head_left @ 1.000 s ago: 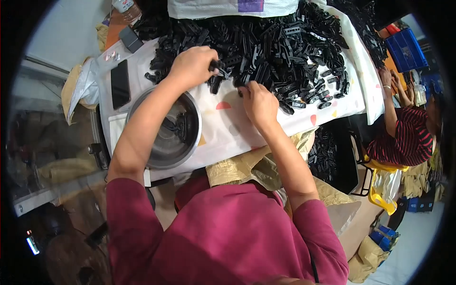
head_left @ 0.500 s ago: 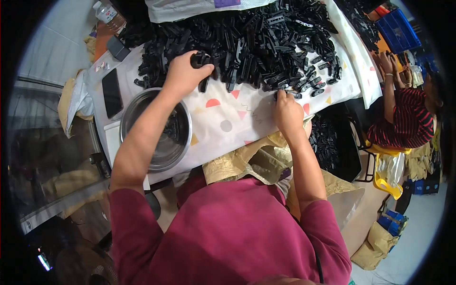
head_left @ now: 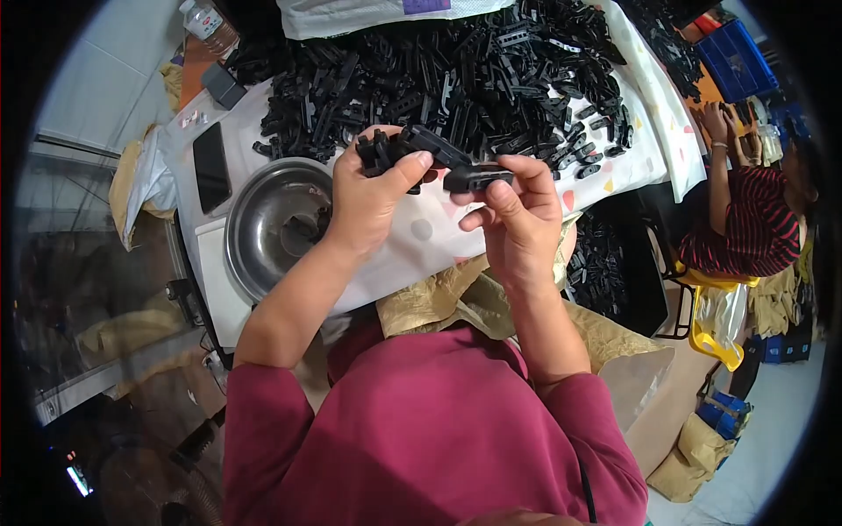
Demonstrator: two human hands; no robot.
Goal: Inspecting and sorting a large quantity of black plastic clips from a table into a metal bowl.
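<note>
Several black plastic parts [head_left: 377, 151] are bunched in my left hand [head_left: 375, 188], its thumb pressed along a long one [head_left: 436, 146] that points to the right. My right hand [head_left: 524, 210] grips a shorter, rounded black plastic part [head_left: 476, 179] between thumb and fingers. That part meets or nearly meets the end of the long one; I cannot tell whether they are joined. Both hands are above the patterned white cloth [head_left: 412, 254], in front of a wide heap of similar black parts [head_left: 438, 79].
A steel bowl [head_left: 250, 210] with a few dark parts stands at the left, beside a phone [head_left: 211, 167]. A bottle [head_left: 209, 28] is at the far left. Right of my lap is a black bin [head_left: 645, 298] of parts. A person in a striped shirt [head_left: 745, 210] works at the right.
My left hand has come back from the heap, toward me and right, with parts in it. My right hand has lifted a black part off the cloth's right side and brought it to the left hand.
</note>
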